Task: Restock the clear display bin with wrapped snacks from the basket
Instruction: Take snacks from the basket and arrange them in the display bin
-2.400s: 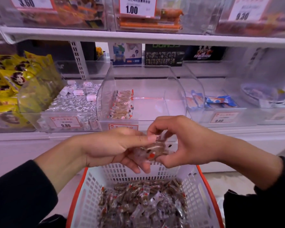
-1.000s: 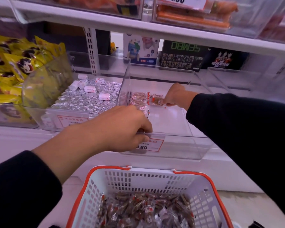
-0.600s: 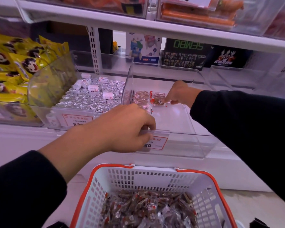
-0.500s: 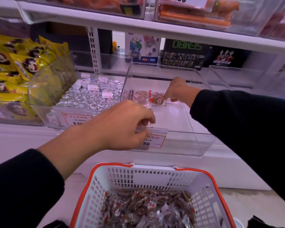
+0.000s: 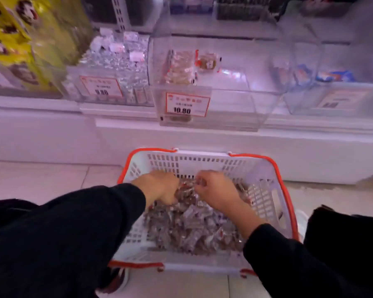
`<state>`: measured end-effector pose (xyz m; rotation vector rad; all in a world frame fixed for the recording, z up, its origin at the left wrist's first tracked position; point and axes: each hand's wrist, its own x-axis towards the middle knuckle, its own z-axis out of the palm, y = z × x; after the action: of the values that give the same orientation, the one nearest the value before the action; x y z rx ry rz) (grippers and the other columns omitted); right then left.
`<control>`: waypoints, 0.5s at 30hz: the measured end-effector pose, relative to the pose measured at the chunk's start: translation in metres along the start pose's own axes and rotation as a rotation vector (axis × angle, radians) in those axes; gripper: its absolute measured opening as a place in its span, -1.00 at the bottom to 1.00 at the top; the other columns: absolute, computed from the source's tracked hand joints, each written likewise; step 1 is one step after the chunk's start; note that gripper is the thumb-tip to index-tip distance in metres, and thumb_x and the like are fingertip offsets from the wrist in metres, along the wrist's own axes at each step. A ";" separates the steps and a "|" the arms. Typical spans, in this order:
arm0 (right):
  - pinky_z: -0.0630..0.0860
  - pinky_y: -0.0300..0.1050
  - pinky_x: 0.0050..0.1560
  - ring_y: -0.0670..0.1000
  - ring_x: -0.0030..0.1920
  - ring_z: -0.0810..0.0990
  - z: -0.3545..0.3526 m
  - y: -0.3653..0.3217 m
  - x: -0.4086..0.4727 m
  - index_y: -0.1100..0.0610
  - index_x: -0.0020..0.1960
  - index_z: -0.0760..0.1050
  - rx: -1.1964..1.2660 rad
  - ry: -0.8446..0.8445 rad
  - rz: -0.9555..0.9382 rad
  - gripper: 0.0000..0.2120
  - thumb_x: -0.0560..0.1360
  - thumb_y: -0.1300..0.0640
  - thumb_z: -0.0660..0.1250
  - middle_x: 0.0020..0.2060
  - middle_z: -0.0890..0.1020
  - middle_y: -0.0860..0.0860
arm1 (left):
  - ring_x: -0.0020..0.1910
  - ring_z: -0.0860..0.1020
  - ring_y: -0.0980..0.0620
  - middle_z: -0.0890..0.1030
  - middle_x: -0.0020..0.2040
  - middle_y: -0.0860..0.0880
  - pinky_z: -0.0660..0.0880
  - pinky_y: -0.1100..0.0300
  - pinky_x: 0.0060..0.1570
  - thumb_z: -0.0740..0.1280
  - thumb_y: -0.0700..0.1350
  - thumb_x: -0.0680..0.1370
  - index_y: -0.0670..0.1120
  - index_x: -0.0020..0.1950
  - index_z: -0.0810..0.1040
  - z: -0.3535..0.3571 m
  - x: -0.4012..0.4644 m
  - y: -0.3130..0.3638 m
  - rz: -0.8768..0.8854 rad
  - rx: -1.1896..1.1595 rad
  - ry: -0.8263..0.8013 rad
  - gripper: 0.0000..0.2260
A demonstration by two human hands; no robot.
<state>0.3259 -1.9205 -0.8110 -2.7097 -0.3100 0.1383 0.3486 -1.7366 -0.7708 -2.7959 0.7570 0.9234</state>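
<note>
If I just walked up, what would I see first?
Probably the white basket with the orange rim on the floor, piled with wrapped snacks. The left hand and right hand are digging into them. Above, the clear display bin holds only a few snacks, with a red price tag in front.
</note>
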 end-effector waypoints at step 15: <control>0.47 -0.23 -0.18 -0.06 -0.23 0.50 0.142 0.038 -0.026 0.05 0.07 0.38 0.547 -0.401 0.526 -0.64 0.40 0.05 0.49 -0.15 0.50 0.00 | 0.04 0.47 -0.06 0.50 0.12 -0.14 0.44 0.11 -0.04 0.47 -0.08 0.52 -0.12 0.24 0.29 0.204 0.085 0.035 -0.518 -1.331 0.218 -0.56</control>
<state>0.2874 -1.9054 -0.9549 -2.1361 0.3025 0.7949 0.2821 -1.7536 -0.9835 -3.7958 -0.9887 1.2927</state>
